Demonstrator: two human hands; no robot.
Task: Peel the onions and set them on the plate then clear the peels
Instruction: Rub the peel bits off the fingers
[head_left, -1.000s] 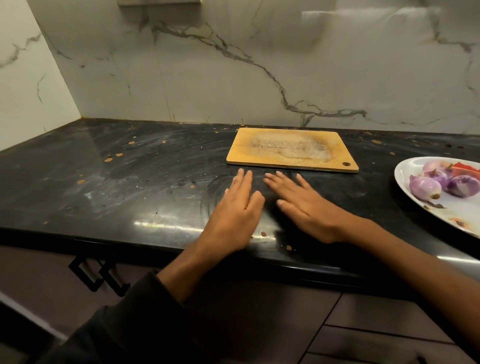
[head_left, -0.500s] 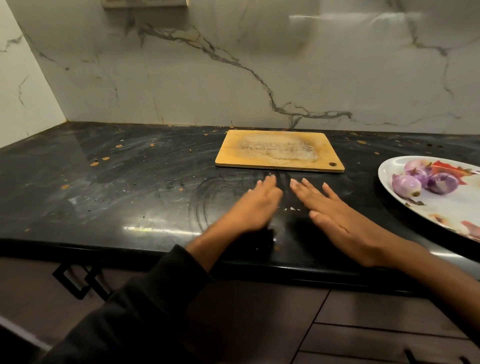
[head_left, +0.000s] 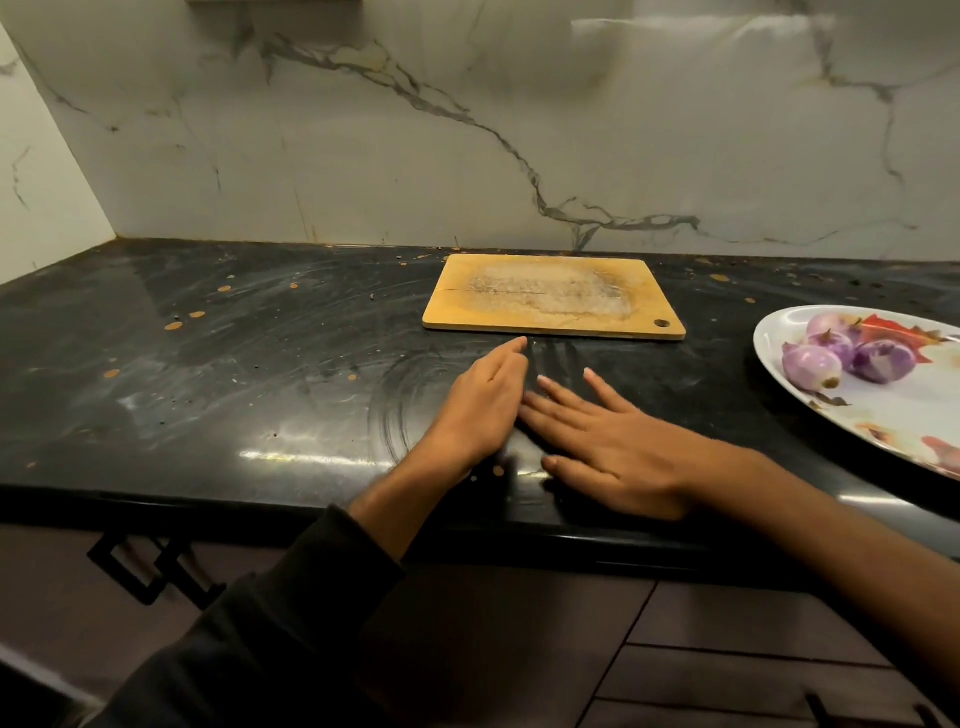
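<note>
The peeled onions (head_left: 847, 356), 4 or so purple bulbs, already sit bunched on the white plate (head_left: 878, 415) at about 3 o'clock from the hands, well apart from them. What remains looks like the clearing: only tiny flecks of peel (head_left: 497, 471) dot the black table (head_left: 260, 374), a few of them right by the near edge under the left wrist.

The left hand (head_left: 483, 405) stands on its edge, fingers straight and together, pointing toward 12 o'clock at the wooden board (head_left: 553, 296), fingertip just short of it. The right hand (head_left: 613, 447) lies flat, palm down, fingers spread and pointing toward 10 o'clock, its fingertips touching the left palm side. Both are open and hold nothing. The flecks lie between the 2 hands and toward 6 o'clock, so I judge a sweep to the table lip comes next, the left hand being the nearer scraper.

Against the picture half a second back, the gap between the hands has closed, and the left hand has turned more upright; a second back, both lay flat side by side.
</note>
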